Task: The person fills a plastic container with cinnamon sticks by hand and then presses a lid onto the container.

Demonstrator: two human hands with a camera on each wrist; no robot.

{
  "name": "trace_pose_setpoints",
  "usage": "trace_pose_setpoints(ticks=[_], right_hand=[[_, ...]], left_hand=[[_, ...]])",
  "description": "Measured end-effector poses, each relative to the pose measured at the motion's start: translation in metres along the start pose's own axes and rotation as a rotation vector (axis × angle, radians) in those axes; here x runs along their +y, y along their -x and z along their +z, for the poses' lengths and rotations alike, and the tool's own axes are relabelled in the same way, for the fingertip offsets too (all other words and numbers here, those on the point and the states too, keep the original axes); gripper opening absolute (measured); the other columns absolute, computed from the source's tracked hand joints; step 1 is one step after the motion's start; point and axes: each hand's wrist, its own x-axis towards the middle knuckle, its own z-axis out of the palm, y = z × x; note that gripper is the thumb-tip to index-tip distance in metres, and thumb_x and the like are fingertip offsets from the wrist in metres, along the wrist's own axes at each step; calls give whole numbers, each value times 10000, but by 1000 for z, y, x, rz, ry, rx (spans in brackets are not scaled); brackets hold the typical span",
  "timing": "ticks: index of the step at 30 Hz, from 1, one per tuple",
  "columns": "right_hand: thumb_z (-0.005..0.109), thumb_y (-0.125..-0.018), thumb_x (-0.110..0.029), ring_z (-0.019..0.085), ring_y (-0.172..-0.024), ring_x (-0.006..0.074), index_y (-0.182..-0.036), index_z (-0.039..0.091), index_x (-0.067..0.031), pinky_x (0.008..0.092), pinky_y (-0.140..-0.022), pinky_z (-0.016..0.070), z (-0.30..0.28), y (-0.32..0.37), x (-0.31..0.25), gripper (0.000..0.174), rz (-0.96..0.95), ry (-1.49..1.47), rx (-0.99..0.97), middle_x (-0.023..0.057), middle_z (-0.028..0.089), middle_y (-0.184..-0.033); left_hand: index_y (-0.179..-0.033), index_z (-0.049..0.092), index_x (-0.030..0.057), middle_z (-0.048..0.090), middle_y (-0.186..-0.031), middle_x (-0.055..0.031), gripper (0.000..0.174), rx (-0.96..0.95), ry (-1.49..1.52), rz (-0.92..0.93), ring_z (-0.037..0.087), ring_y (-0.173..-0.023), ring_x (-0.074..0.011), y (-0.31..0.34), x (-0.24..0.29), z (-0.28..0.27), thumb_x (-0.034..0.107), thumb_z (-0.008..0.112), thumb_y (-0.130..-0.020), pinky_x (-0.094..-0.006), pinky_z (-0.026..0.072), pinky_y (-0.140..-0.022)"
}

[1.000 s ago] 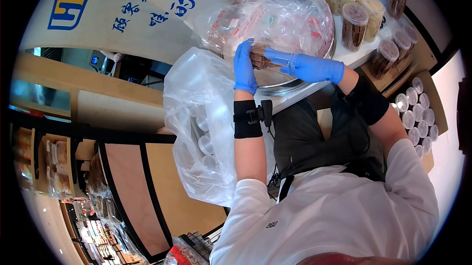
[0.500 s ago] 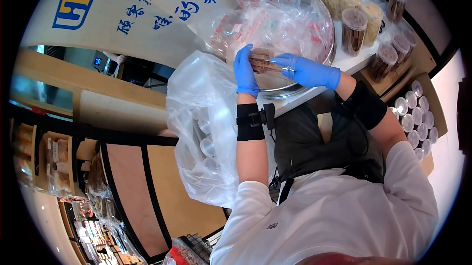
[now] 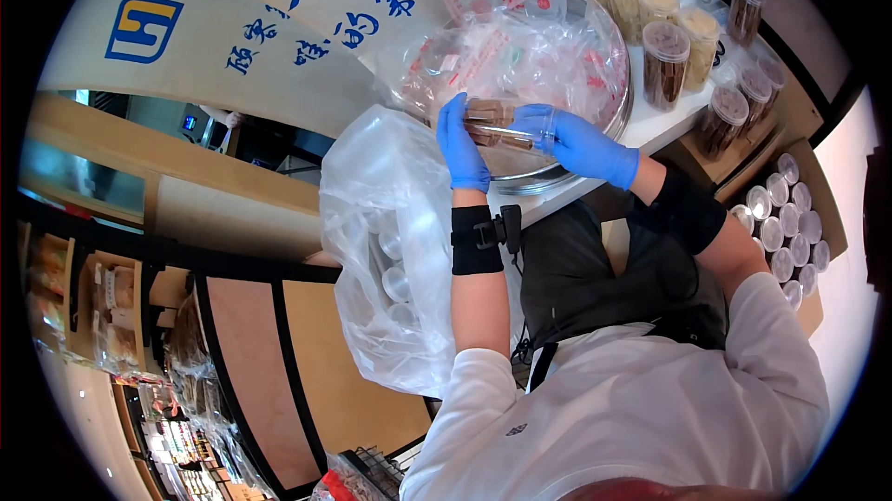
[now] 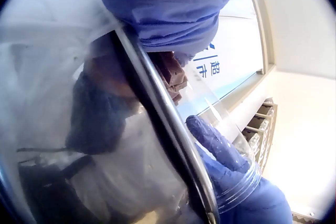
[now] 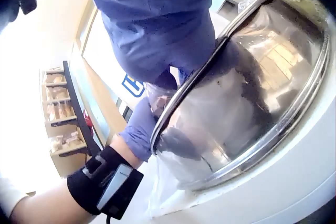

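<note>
A clear plastic jar (image 3: 506,137) lies nearly level over the metal basin (image 3: 621,97), with brown strips (image 3: 485,115) packed toward its left end. My blue-gloved left hand (image 3: 462,150) grips that end, its fingers curled round the jar. From the right, my gloved right hand (image 3: 590,146) reaches into the open mouth. Through the clear wall in the left wrist view, a straight right finger (image 4: 215,142) shows inside the jar, past the rim (image 4: 247,190). The fingertips of the right hand are mostly hidden in the right wrist view.
Crumpled clear bags with red print (image 3: 511,55) fill the basin. Filled jars (image 3: 664,59) stand on the white table to the right. A large clear bag (image 3: 386,250) of empty jars hangs at the left. A box of lidded jars (image 3: 790,222) is at the far right.
My right fingers have drawn back to the right within the jar, showing more of its clear wall. Both hands and the jar have dropped slightly lower in view.
</note>
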Motion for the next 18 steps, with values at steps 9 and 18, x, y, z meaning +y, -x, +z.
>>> trace_pose_setpoints(ticks=[9, 18], right_hand=[[450, -869, -13, 445, -1208, 353, -1296, 492, -75, 385, -1058, 324, 4, -2, -5, 434, -39, 54, -5, 182, 439, -1347], [487, -825, -11, 536, -1030, 368, -1227, 527, -26, 396, -912, 430, 6, 3, 0, 405, 76, 112, -31, 216, 551, -1136]], left_hand=[[-1020, 646, 52, 589, -991, -27, 260, -29, 42, -44, 520, -947, -143, -2, -1, -1, 218, 523, -864, -269, 390, -868], [-1022, 649, 62, 606, -1032, -55, 271, -11, 71, -17, 547, -978, -177, 10, 13, 7, 234, 520, -859, -283, 403, -884]])
